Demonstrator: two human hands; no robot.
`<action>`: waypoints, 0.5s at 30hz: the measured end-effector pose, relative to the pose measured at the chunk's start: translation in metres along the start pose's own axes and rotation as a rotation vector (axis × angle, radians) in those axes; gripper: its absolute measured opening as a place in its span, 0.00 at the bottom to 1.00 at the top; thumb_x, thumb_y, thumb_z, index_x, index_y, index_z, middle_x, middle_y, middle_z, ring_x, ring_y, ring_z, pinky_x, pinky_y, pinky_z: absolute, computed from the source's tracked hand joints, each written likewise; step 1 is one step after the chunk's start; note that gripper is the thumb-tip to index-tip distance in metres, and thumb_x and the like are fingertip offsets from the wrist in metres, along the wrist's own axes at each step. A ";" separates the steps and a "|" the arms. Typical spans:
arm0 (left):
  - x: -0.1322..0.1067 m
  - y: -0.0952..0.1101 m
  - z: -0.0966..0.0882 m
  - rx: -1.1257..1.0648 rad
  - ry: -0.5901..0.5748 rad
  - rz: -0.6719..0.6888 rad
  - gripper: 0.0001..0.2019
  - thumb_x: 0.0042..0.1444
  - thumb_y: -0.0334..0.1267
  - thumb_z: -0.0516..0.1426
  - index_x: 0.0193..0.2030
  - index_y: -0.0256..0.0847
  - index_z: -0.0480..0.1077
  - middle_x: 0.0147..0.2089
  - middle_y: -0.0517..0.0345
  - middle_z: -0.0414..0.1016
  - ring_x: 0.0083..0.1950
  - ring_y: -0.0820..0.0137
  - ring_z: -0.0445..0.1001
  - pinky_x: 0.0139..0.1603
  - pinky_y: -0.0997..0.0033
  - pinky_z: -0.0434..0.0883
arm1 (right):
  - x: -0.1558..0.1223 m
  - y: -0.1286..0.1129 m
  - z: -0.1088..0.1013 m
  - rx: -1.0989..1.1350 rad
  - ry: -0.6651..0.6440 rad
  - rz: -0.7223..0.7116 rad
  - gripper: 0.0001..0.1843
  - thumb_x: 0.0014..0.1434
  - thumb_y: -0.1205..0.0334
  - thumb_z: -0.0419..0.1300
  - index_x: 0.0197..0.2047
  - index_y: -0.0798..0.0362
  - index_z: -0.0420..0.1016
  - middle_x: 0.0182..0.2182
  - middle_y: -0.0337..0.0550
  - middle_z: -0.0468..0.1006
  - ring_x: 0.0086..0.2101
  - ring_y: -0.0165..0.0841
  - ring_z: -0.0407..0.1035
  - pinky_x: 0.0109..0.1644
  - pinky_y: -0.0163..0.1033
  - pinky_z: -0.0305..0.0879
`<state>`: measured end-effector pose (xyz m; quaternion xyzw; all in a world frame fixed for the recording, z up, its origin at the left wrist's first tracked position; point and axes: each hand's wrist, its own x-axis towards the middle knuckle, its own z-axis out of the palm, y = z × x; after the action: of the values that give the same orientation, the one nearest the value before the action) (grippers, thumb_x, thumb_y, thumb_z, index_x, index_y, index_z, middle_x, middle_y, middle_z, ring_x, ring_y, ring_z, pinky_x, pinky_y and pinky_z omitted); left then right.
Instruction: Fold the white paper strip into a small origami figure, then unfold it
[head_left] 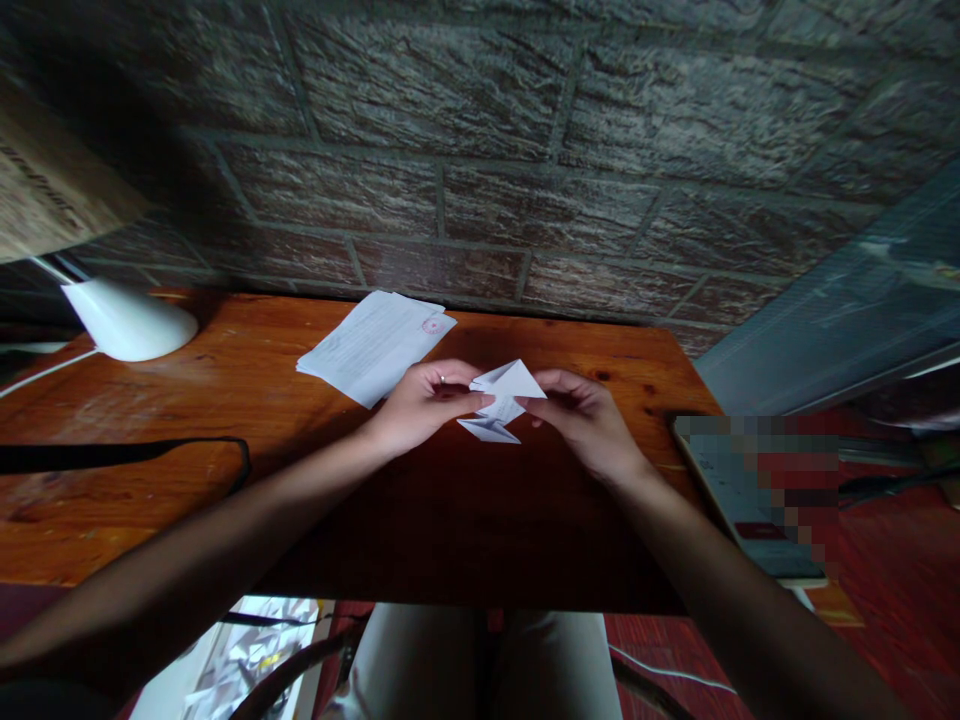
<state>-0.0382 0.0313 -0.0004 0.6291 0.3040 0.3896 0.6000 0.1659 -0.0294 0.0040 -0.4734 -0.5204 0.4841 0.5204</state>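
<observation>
A small piece of folded white paper [513,381] is held up between my two hands over the wooden table. Its upper part comes to a point, and a second folded flap shows at its lower end. My left hand [420,405], with a ring on one finger, pinches the left edge between thumb and fingers. On the right edge, my right hand [581,412] grips it the same way, thumb in front. Behind my left hand lies a stack of printed sheets [375,345] with a red round stamp on the top one.
A white lamp base [131,320] stands at the left of the wooden table [247,340], with a black strap [112,457] nearer me. A partly blurred flat object [735,500] sits at the right edge. Below, a box holds folded white papers [251,655]. A brick wall [480,200] rises behind.
</observation>
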 end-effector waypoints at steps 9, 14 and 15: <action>-0.003 -0.004 -0.001 0.111 0.077 0.174 0.07 0.51 0.40 0.66 0.35 0.39 0.78 0.39 0.53 0.82 0.42 0.65 0.79 0.51 0.63 0.73 | -0.006 -0.003 0.005 -0.140 -0.096 -0.125 0.14 0.52 0.55 0.70 0.41 0.49 0.79 0.39 0.41 0.82 0.39 0.34 0.76 0.47 0.41 0.72; -0.004 -0.003 -0.001 0.183 0.062 0.335 0.02 0.53 0.35 0.65 0.35 0.42 0.79 0.55 0.48 0.78 0.59 0.60 0.73 0.64 0.56 0.65 | -0.004 0.001 -0.001 -0.345 0.014 -0.352 0.05 0.58 0.60 0.66 0.38 0.48 0.80 0.40 0.43 0.82 0.42 0.35 0.76 0.49 0.42 0.71; -0.004 -0.003 -0.001 0.202 0.071 0.344 0.02 0.53 0.35 0.65 0.35 0.42 0.79 0.57 0.48 0.76 0.60 0.60 0.72 0.64 0.55 0.64 | -0.004 0.000 -0.001 -0.367 0.023 -0.379 0.04 0.58 0.60 0.66 0.38 0.48 0.80 0.41 0.43 0.82 0.43 0.36 0.76 0.50 0.43 0.71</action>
<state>-0.0411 0.0286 -0.0042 0.7145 0.2505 0.4760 0.4474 0.1673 -0.0332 0.0033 -0.4594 -0.6730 0.2699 0.5130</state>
